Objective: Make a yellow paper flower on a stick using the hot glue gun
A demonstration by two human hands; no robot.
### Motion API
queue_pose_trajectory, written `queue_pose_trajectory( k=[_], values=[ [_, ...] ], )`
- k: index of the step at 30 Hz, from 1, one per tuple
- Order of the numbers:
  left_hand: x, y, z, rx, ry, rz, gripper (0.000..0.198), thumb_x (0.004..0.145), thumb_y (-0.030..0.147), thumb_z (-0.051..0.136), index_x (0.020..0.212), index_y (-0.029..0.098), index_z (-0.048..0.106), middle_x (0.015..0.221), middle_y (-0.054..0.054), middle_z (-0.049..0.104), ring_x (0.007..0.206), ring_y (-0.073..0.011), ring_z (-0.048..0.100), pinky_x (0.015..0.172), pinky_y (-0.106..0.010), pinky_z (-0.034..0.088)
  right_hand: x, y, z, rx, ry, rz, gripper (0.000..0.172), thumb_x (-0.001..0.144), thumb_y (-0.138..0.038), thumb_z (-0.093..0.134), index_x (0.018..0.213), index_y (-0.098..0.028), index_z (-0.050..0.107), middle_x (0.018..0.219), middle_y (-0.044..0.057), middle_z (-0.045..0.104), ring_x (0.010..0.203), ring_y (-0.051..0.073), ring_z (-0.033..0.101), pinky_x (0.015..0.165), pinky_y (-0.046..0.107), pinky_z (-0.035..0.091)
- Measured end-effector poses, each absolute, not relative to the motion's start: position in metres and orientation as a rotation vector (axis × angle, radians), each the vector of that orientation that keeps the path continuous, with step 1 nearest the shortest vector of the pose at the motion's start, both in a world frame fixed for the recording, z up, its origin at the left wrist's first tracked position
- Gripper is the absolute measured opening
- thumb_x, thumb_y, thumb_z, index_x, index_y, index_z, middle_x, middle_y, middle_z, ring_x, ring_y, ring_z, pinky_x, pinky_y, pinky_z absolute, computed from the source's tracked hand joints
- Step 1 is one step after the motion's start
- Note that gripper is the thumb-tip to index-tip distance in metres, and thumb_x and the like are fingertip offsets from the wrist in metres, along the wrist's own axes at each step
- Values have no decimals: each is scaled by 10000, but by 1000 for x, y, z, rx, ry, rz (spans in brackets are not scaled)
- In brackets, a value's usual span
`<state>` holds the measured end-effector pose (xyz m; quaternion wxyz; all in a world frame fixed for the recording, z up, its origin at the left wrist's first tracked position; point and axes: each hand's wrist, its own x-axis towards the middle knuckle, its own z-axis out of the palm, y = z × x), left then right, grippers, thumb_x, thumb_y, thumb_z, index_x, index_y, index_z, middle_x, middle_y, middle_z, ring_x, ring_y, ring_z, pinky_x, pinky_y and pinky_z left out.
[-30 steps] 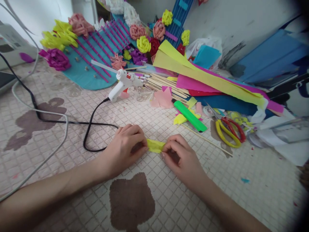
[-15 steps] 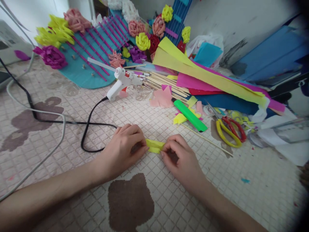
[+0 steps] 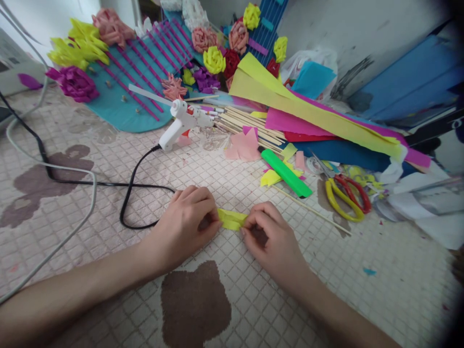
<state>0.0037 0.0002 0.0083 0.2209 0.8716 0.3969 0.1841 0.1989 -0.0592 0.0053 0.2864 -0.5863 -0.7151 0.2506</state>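
Observation:
A short yellow paper strip [image 3: 231, 220], with a crease along its length, is stretched between my two hands just over the patterned tablecloth [image 3: 119, 256]. My left hand [image 3: 188, 227] pinches its left end between thumb and fingers. The right end is pinched by my right hand [image 3: 271, 237]. Fingertips hide both ends of the strip. Beyond the hands lie a green cutter-like tool [image 3: 285, 174] with a dark tip and a thin wooden stick [image 3: 315, 211].
A white glue gun [image 3: 181, 123] trails a black cord [image 3: 125, 203] close to my left wrist. Scissors [image 3: 344, 198] with yellow and red handles lie right. Wooden skewers [image 3: 250, 128], coloured paper sheets [image 3: 315, 113] and paper flowers [image 3: 214, 60] crowd the back. A grey cable [image 3: 92, 198] crosses left.
Both hands keep their pinch on the yellow paper strip. My left hand has shifted very slightly left, showing a touch more of the strip; the view has turned a little.

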Motion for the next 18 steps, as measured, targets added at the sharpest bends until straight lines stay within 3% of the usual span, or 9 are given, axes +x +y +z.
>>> queue_pose_trajectory(
  k=[8, 15, 18],
  values=[
    [6, -1, 9, 2390, 1121, 521, 78, 756, 118, 573, 710, 171, 537, 818, -16, 549, 839, -193, 489, 755, -358, 389, 198, -59, 5, -1582, -1902, 648, 169, 743, -37, 502, 763, -200, 463, 851, 22, 483, 775, 147, 502, 667, 290, 449],
    [6, -2, 11, 2267, 1115, 613, 177, 773, 97, 557, 924, 188, 547, 923, -19, 561, 902, -193, 504, 791, -369, 392, 200, -59, 4, -1531, -1882, 646, 306, 736, -33, 515, 973, -225, 491, 960, 45, 474, 841, 172, 496, 689, 312, 468],
    [5, -1, 11, 2263, 1073, 593, 206, 784, 89, 535, 931, 218, 596, 928, -17, 569, 914, -196, 510, 801, -376, 391, 201, -59, 5, -1509, -1914, 742, 266, 773, -29, 473, 944, -226, 523, 982, 50, 461, 874, 171, 508, 703, 312, 483]
  ],
)
